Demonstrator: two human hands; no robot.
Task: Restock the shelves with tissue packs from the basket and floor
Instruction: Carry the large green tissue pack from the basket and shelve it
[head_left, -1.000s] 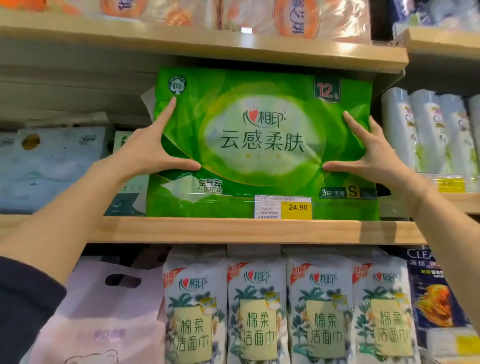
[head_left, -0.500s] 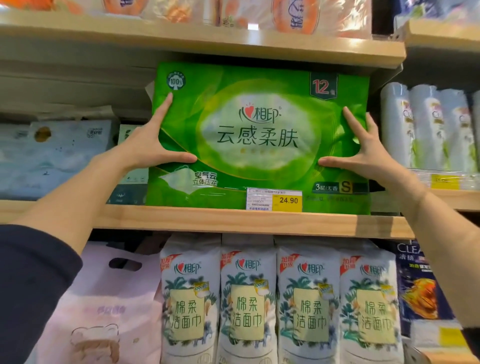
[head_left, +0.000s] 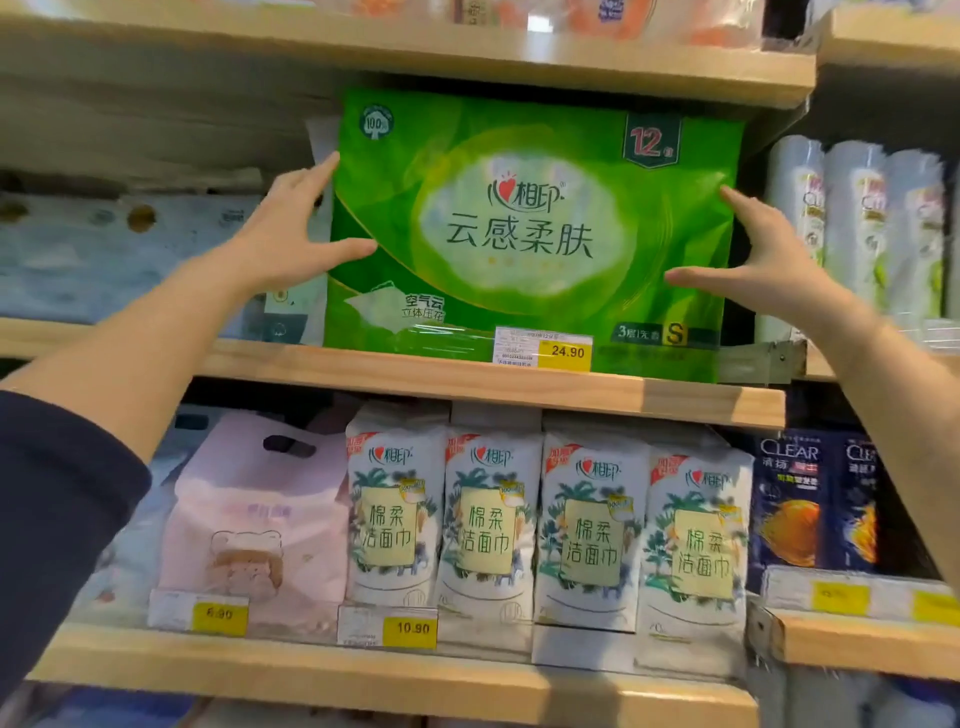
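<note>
Green tissue pack (head_left: 530, 234) upright on wooden store shelf (head_left: 467, 384), spread left hand (head_left: 291, 234) and right hand (head_left: 763, 260) flat against its sides.

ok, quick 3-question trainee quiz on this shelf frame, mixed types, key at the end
1. True or false: the green tissue pack stands on the wooden shelf.
2. The yellow tag in front of it reads: A) 10.90 B) 24.90 C) 6.90
3. Fill in: the left hand and right hand are placed at the pack's two ____.

Key: 1 true; 2 B; 3 sides
</note>
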